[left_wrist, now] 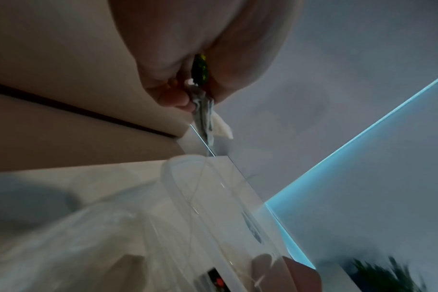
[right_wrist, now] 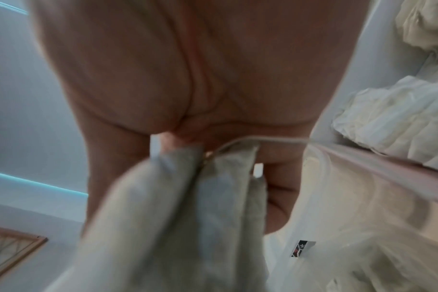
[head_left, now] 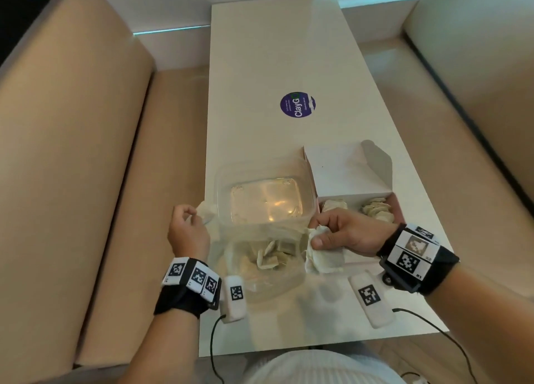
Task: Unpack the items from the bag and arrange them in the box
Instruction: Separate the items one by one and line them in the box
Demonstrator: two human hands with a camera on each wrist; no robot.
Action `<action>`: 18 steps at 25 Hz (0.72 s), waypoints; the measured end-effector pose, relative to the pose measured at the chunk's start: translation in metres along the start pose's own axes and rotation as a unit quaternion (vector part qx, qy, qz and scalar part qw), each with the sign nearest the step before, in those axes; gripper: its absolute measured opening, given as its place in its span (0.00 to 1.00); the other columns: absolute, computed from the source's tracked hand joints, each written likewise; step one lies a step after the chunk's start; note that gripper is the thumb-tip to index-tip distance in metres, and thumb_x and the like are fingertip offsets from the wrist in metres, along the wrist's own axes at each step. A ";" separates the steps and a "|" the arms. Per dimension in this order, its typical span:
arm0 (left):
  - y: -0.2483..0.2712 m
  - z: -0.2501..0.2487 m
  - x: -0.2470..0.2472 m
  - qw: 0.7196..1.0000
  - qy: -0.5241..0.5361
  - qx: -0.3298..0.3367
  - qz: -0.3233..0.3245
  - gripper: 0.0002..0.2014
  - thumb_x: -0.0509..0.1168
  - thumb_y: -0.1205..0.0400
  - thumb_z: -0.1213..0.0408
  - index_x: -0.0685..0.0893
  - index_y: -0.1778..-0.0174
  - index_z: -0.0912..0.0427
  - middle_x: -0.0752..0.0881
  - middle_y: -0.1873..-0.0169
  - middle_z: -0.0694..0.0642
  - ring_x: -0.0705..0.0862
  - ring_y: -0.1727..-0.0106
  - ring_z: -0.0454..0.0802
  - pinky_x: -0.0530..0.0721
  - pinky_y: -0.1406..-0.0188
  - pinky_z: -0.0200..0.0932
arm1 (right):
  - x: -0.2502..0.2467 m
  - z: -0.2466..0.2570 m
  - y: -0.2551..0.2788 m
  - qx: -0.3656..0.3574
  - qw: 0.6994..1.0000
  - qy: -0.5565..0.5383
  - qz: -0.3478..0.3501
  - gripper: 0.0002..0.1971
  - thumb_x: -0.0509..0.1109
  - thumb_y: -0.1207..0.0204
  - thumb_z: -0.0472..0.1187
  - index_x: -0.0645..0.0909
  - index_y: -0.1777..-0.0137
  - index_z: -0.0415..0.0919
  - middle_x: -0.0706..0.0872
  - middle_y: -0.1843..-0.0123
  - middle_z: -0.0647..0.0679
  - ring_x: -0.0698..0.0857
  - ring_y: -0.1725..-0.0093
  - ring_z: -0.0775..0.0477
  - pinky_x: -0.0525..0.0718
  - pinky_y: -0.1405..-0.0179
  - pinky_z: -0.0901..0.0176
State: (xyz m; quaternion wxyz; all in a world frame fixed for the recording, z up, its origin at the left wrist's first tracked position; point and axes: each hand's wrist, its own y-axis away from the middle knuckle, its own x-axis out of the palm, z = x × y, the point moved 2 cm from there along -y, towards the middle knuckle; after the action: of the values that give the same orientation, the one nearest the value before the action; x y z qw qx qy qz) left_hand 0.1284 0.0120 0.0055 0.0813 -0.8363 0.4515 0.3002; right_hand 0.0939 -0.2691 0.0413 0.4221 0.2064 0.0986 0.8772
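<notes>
Pinching bag (head_left: 268,256) — both hands, "ClayG" sticker (head_left: 297,105)

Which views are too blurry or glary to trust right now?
Head view: sharp enough, with glare on the clear container. Left wrist: dim, near foreground blurred, left hand readable. Right wrist: heavy blur, right hand and the pale sachets it holds fill the frame.

Only one text could be read: the word "ClayG" in white letters on a round purple sticker (head_left: 297,104), which lay flat on the white desk (head_left: 260,65). The smaller lines on this sticker were too small to read. The black-and-white square codes carried no readable letters.
</notes>
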 end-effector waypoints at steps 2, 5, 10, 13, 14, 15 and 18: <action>0.000 -0.002 0.001 0.998 -0.037 0.042 0.033 0.11 0.57 0.19 0.75 0.81 0.60 0.59 0.83 0.50 0.61 0.81 0.51 0.56 0.73 0.56 0.41 | -0.004 -0.004 0.002 0.000 1.000 -0.015 -0.002 0.23 0.82 0.41 0.54 0.83 0.57 0.37 0.87 0.60 0.42 0.86 0.58 0.43 0.83 0.57 0.56; 0.030 -0.019 0.016 0.975 -0.057 0.128 0.172 0.14 0.54 0.17 0.76 0.84 0.56 0.61 0.79 0.49 0.58 0.77 0.51 0.46 0.69 0.50 0.29 | -0.005 -0.011 0.002 -0.005 0.995 -0.096 0.003 0.25 0.84 0.41 0.49 0.77 0.57 0.31 0.86 0.61 0.38 0.86 0.61 0.40 0.84 0.60 0.55; 0.085 -0.032 0.042 0.927 0.054 0.132 0.348 0.10 0.57 0.14 0.66 0.81 0.58 0.51 0.81 0.52 0.53 0.80 0.54 0.42 0.80 0.50 0.38 | -0.003 -0.019 -0.003 -0.006 0.992 -0.127 -0.014 0.16 0.84 0.43 0.49 0.83 0.63 0.42 0.86 0.65 0.46 0.86 0.66 0.49 0.86 0.66 0.59; 0.094 -0.028 0.046 0.894 0.086 0.107 0.427 0.11 0.62 0.18 0.53 0.81 0.59 0.58 0.80 0.61 0.51 0.79 0.60 0.45 0.80 0.57 0.42 | -0.007 -0.021 -0.004 0.006 0.994 -0.103 -0.034 0.19 0.84 0.41 0.49 0.82 0.59 0.38 0.85 0.63 0.43 0.85 0.66 0.47 0.86 0.69 0.56; 0.096 -0.027 0.047 0.888 0.086 0.110 0.438 0.12 0.65 0.20 0.54 0.82 0.58 0.61 0.80 0.62 0.52 0.79 0.62 0.45 0.80 0.58 0.46 | -0.009 -0.023 -0.003 0.009 0.994 -0.096 -0.046 0.19 0.83 0.39 0.48 0.81 0.58 0.37 0.85 0.62 0.41 0.85 0.67 0.46 0.86 0.70 0.55; 0.096 -0.026 0.048 0.887 0.087 0.113 0.440 0.13 0.67 0.22 0.55 0.83 0.57 0.64 0.80 0.63 0.53 0.79 0.63 0.46 0.81 0.59 0.50 | -0.012 -0.024 -0.002 0.014 0.995 -0.080 -0.065 0.17 0.81 0.37 0.47 0.81 0.58 0.36 0.85 0.61 0.39 0.85 0.67 0.45 0.86 0.71 0.55; 0.093 -0.024 0.048 0.913 0.086 0.101 0.385 0.12 0.71 0.22 0.59 0.82 0.59 0.67 0.80 0.67 0.53 0.80 0.68 0.43 0.80 0.62 0.46 | -0.017 -0.029 0.000 0.026 0.988 -0.007 -0.150 0.14 0.76 0.32 0.47 0.83 0.56 0.36 0.86 0.59 0.37 0.85 0.65 0.43 0.84 0.69 0.53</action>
State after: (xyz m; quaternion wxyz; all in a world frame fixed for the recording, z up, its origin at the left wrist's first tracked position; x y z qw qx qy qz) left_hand 0.0838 -0.0860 0.0097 0.0039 -0.6073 0.7719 0.1877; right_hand 0.0908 -0.2825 0.0102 0.5436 0.2059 0.1484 0.8000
